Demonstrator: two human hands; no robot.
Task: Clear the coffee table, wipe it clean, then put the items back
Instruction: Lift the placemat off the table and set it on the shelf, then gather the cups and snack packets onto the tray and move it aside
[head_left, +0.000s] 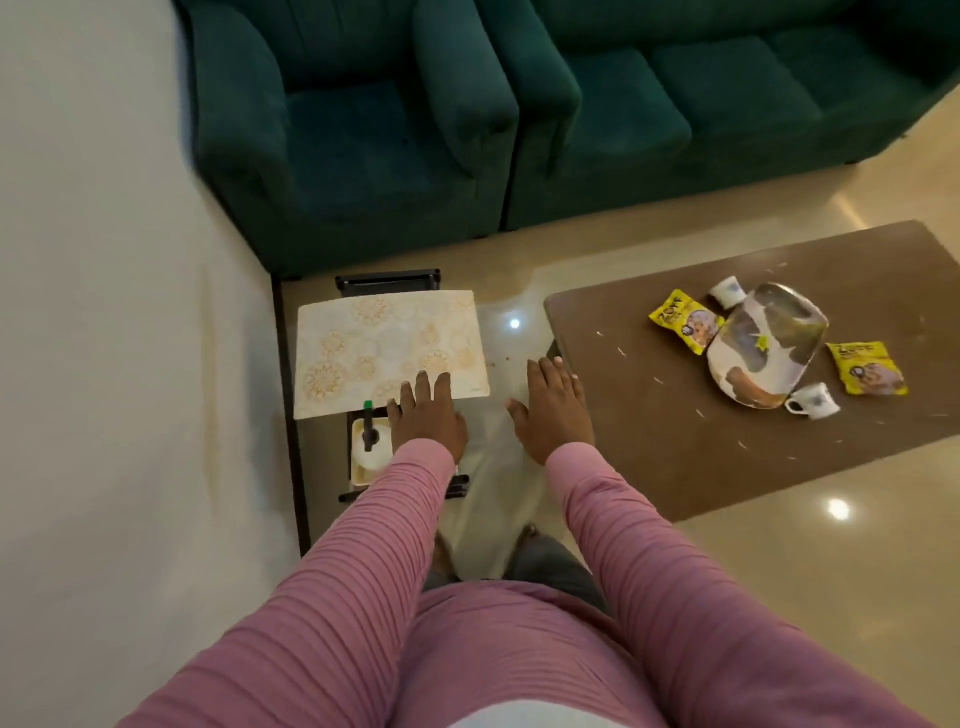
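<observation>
The brown coffee table (675, 415) stands at the right, scattered with small white scraps. On it lie a patterned oval tray (763, 348), two yellow snack packets (683, 321) (866, 368) and two white cups (727, 291) (813, 401). My left hand (426, 415) reaches out flat, fingers straight, over the near edge of a cream placemat (387, 353) on a small side stand. My right hand (553, 410) hovers open over the floor beside the coffee table's left end. Neither hand holds anything.
A dark green armchair (353, 130) and sofa (701, 104) stand behind. The black side stand (387, 280) holds a spray bottle (370, 426) and a white cloth on its lower shelf. A white wall (104, 312) is at the left. The glossy tile floor (779, 597) lies around.
</observation>
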